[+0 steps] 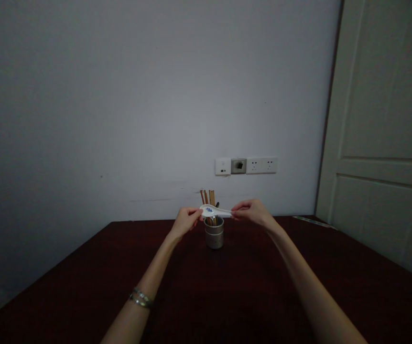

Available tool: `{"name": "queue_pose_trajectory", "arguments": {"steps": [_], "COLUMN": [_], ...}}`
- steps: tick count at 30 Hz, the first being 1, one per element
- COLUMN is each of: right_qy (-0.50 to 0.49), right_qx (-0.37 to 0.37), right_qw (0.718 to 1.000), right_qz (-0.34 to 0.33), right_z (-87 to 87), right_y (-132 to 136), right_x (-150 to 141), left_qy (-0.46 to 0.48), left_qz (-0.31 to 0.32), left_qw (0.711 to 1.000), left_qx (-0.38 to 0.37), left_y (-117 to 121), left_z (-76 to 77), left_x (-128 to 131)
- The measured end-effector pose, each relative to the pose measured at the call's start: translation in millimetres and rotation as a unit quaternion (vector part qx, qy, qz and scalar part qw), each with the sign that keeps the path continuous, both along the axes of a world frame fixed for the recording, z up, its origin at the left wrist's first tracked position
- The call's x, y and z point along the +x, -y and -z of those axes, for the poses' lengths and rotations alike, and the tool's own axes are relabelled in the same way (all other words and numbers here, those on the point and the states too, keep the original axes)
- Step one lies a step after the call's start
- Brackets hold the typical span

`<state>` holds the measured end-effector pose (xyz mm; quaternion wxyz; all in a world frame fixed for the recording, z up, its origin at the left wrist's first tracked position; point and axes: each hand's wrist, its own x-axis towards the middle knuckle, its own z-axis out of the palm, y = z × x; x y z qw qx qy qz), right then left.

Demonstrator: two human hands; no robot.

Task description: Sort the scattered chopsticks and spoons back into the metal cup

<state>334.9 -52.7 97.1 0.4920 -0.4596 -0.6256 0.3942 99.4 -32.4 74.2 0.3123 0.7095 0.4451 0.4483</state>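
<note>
Holding spoon [213,211] in 2 hands [185,220] [254,211]

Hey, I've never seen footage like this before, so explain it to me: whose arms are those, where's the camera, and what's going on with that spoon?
There's no machine here, just a person's two bare hands. The single picture comes from a camera worn on that person's head, looking forward and down, so their forearms reach in from the bottom. The left hand pinches the bowl end of a white soup spoon with a blue motif; the right hand pinches its handle end. On the dark red table stands a metallic-looking grey cup holding chopsticks; the spoon partly hides them. Wall sockets show behind.
</note>
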Motion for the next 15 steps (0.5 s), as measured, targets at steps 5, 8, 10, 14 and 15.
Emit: {"name": "queue_pose_trajectory", "arguments": {"steps": [5,8,10,14,15], "right_qy": [0.048,0.033,0.023,0.013,0.011], "right_qx": [-0.049,-0.1,-0.117,-0.127,-0.127], "right_qw": [0.994,0.984,0.978,0.97,0.97], "right_qz": [-0.088,-0.144,-0.171,-0.205,-0.209], "right_z": [4.4,12.3,17.8,26.4,28.6], "right_y": [1.1,0.3,0.2,-2.0,-4.4], "right_x": [-6.5,-17.3,-26.7,-38.5,-37.6], "left_qy": [0.005,-0.028,-0.064,-0.127,-0.137], "left_qz": [-0.048,-0.032,-0.011,0.025,0.028], "left_qw": [0.994,0.985,0.978,0.962,0.96], "left_qx": [0.103,0.165,0.196,0.239,0.245], "left_y": [-5.6,-8.3,-10.1,-14.7,-16.2], "left_z": [-30.0,-45.6,-52.0,-58.4,-59.7], "left_x": [6.8,12.0,15.0,17.5,17.4]}}
